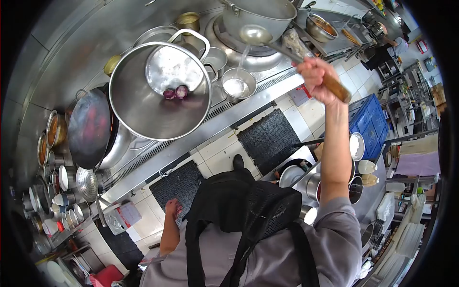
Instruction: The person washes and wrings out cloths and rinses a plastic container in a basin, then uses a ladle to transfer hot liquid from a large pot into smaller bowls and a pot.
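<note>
My right hand (319, 79) is closed around the wooden handle of a ladle (256, 35). The ladle's bowl is tilted, and a thin stream of clear liquid runs from it into a small metal pot (239, 84). Behind it stands a large pot (260, 12) on a round burner. To the left, a big two-handled stockpot (160, 115) has two purple onion pieces (175, 93) at its bottom. My left hand (173, 207) hangs low beside my body with curled fingers. A greyish patch shows by it; I cannot make out what it holds.
A dark wok (89, 128) leans left of the stockpot. A perforated skimmer (87, 184) lies near several containers. A metal bowl (322, 27) sits at the upper right. A blue crate (369, 125) stands to my right. Black mats (268, 139) cover parts of the tiled floor. A co-worker (389, 50) is far right.
</note>
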Demonstrator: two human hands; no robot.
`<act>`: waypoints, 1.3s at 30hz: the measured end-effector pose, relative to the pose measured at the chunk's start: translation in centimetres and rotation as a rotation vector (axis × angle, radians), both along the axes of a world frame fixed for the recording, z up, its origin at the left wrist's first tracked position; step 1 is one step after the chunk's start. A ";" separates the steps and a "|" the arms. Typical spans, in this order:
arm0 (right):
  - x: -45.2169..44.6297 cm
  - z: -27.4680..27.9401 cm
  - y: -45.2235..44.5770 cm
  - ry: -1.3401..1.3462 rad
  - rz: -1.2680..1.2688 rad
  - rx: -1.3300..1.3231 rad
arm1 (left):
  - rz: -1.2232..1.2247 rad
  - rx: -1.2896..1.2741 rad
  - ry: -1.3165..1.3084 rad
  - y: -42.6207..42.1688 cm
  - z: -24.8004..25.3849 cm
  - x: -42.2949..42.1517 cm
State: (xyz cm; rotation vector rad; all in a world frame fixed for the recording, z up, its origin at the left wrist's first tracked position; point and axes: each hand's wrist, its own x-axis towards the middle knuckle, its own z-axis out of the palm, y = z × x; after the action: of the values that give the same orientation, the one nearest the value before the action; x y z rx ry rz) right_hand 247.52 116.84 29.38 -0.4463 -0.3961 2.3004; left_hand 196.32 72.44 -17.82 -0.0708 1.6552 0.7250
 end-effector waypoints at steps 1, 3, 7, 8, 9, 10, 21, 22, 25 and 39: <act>-0.2 -1.1 -0.9 -0.053 -0.007 -0.015 | 0.009 -0.005 0.004 0.0 0.7 0.1; -0.1 -4.5 -2.0 -0.150 0.017 0.028 | 0.000 -0.022 0.063 -0.1 1.9 0.4; -0.9 -7.4 -4.8 -0.509 -0.099 0.054 | 0.009 -0.020 0.034 -0.7 2.0 0.1; -1.5 -7.5 -5.6 -0.625 -0.142 0.084 | 0.006 -0.017 0.036 -0.6 2.1 0.2; -1.8 -7.8 -6.3 -0.699 -0.189 0.090 | 0.002 -0.013 0.037 -0.5 2.3 0.4; -1.9 -8.3 -6.6 -0.697 -0.189 0.087 | 0.000 -0.016 0.039 -0.2 2.4 0.6; -1.9 -12.7 -9.4 -1.256 -0.045 0.358 | -0.063 -0.046 0.131 4.1 3.5 1.8; -1.5 -13.4 -9.8 -1.256 -0.047 0.357 | -0.065 -0.046 0.132 4.2 3.1 1.7; 0.4 -15.8 -10.5 -1.660 -0.112 0.848 | -0.040 -0.032 0.090 4.7 2.6 1.7; 0.1 -13.1 18.6 -1.913 -0.695 1.208 | 0.100 0.069 0.142 5.3 4.7 5.8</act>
State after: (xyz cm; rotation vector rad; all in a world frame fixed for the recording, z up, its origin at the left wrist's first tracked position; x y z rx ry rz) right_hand 247.60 135.46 16.28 -1.5617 -1.8501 0.0885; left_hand 202.14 77.72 -13.15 -0.0539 1.7700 0.8790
